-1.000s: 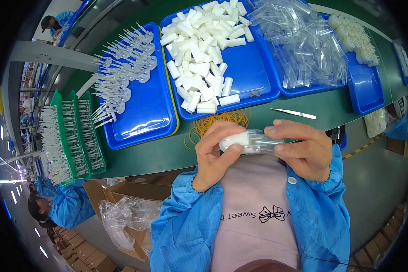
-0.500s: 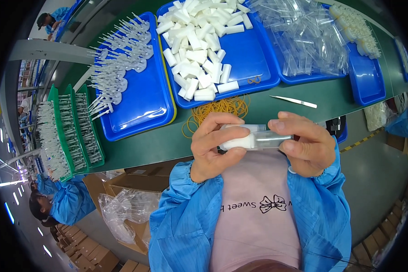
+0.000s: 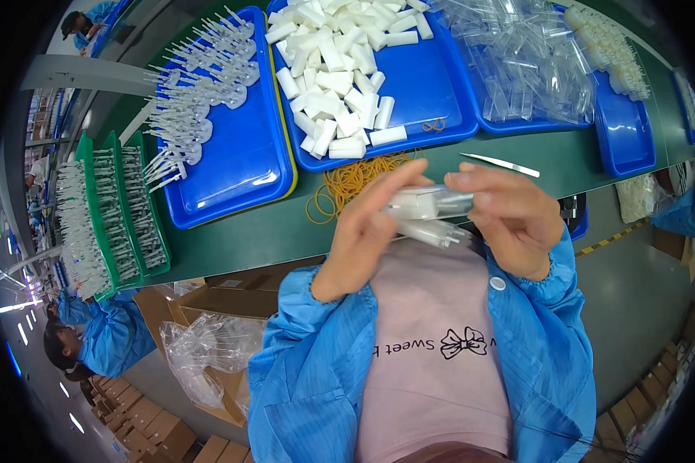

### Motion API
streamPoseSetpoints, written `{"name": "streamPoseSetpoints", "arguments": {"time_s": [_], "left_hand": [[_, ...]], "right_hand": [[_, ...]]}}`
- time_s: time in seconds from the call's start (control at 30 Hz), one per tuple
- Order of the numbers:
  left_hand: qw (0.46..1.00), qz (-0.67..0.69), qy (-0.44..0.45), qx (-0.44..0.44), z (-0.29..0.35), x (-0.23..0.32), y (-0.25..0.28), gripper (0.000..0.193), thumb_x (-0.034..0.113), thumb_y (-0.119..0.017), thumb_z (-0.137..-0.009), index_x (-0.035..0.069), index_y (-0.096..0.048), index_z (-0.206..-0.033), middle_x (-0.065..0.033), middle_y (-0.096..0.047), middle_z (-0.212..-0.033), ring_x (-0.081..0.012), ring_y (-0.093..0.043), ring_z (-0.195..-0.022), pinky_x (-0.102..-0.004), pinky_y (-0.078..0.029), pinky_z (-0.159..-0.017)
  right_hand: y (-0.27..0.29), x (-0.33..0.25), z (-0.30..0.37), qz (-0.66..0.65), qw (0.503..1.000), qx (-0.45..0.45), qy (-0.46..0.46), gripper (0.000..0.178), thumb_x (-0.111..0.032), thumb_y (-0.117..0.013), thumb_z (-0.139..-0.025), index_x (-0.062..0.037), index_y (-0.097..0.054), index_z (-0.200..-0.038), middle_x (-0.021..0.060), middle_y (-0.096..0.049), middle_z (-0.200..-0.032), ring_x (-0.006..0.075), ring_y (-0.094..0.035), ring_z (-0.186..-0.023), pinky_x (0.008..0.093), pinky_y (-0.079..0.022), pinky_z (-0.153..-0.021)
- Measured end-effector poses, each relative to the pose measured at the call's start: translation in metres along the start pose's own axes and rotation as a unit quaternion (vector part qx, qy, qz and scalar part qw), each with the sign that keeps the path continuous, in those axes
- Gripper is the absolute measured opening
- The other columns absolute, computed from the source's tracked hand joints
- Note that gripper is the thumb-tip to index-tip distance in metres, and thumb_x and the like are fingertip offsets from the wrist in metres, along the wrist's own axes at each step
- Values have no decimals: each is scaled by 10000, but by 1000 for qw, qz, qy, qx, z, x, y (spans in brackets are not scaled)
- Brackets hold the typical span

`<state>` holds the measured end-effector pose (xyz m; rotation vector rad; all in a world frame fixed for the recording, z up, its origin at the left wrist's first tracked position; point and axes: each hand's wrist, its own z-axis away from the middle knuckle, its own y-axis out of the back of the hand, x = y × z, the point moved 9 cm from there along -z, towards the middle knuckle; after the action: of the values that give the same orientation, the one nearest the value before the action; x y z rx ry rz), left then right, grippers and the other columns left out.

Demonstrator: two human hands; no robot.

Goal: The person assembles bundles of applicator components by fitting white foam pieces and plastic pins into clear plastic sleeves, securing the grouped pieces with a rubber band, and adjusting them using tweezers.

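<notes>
Two clear plastic tubes with white blocks inside are between my hands, in front of my chest. The upper tube (image 3: pixel 426 205) lies nearly level, with my right hand (image 3: pixel 513 220) pinching its right end between thumb and fingers. Just below it, the lower tube (image 3: pixel 432 232) tilts down to the right. My left hand (image 3: pixel 367 231), somewhat blurred, closes round the left ends of both tubes with its index finger stretched along the top. Its inner fingers are hidden. Behind my left hand lies a heap of yellow rubber bands (image 3: pixel 355 181) on the green table.
Blue trays stand along the back: one with white blocks (image 3: pixel 336 81), one with clear plastic tubes (image 3: pixel 517 65), one with white thin-stemmed parts (image 3: pixel 201 100). Green racks (image 3: pixel 120 216) stand at left. White tweezers (image 3: pixel 500 164) lie near my right hand. An open carton (image 3: pixel 208 347) sits below the table edge.
The tubes have come apart and tilted; the lower one now angles downward. My left hand's fingers have straightened and lifted a little. The view has shifted slightly.
</notes>
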<state>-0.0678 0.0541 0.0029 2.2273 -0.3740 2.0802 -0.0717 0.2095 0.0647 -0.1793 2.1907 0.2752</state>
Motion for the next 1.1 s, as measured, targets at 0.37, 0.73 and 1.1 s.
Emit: {"name": "streamPoseSetpoints", "arguments": {"time_s": [0.37,0.73,1.1], "left_hand": [[854,354,348,-155,19,-44,-33,637,241,-612,-887,-4,-308,-1390,-102,-492,-1292,-189,-485,-1191,-323,-369,-1012],[856,378,327,-135,21,-56,-37,557,246,-660,-863,26,-418,-1314,-78,-544,-1222,-151,-531,-1122,-314,-420,-968],[778,527,334,-67,16,-57,-48,542,428,-587,-880,43,-468,-1242,-128,-585,-1106,-257,-580,-1060,-393,-477,-928]], "right_hand": [[-16,8,-16,116,970,-186,-111,772,-167,-745,-706,-22,-375,-1368,182,-407,-1379,334,-387,-1283,416,-343,-1030],[-37,20,-5,162,972,-162,-51,997,-187,-855,-548,-8,-333,-1379,187,-485,-1291,372,-485,-1186,439,-368,-1015],[-41,11,-10,240,958,-153,32,755,-314,-813,-554,-71,-545,-1217,62,-626,-1150,263,-545,-1096,512,-319,-1028]]}}
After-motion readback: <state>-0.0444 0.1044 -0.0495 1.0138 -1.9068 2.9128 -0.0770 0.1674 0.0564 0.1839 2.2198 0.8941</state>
